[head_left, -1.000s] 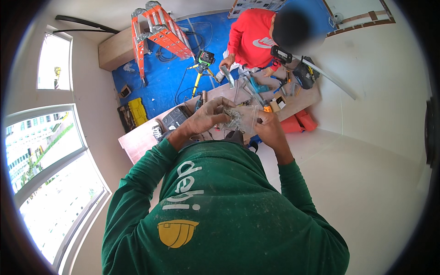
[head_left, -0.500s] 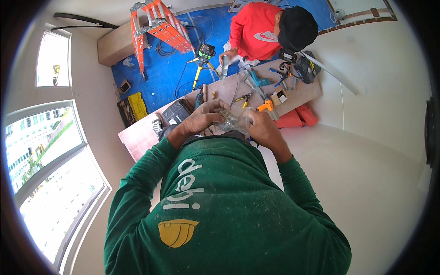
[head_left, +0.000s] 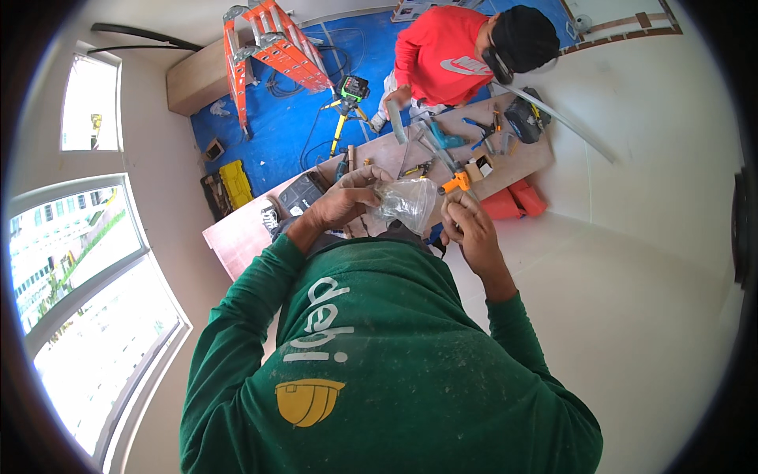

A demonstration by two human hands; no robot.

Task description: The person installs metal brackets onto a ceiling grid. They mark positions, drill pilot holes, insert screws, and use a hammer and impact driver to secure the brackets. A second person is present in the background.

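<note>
My left hand (head_left: 347, 197) grips a clear plastic bag (head_left: 407, 204), its fingers closed on the bag's left end. Small shiny pieces seem to lie inside, too blurred to name. To the right of the bag, and apart from it, my right hand (head_left: 470, 229) has thumb and fingertips pinched together. Whatever that pinch holds is too small to make out. Both hands are above the near edge of a wooden work board (head_left: 505, 174), and an orange-handled tool (head_left: 454, 183) lies just beyond my right hand.
Across the board, a person in a red top (head_left: 442, 55) holds a metal piece (head_left: 396, 122). On the board lie a teal power tool (head_left: 447, 138), pliers (head_left: 418, 168) and a dark case (head_left: 304, 193). A tripod laser level (head_left: 353, 88) and an orange ladder (head_left: 288, 55) stand on blue floor covering.
My right hand has come away from the plastic bag, moving right and slightly nearer. The bag now hangs spread out from my left hand. The other person's head has turned and shifted right.
</note>
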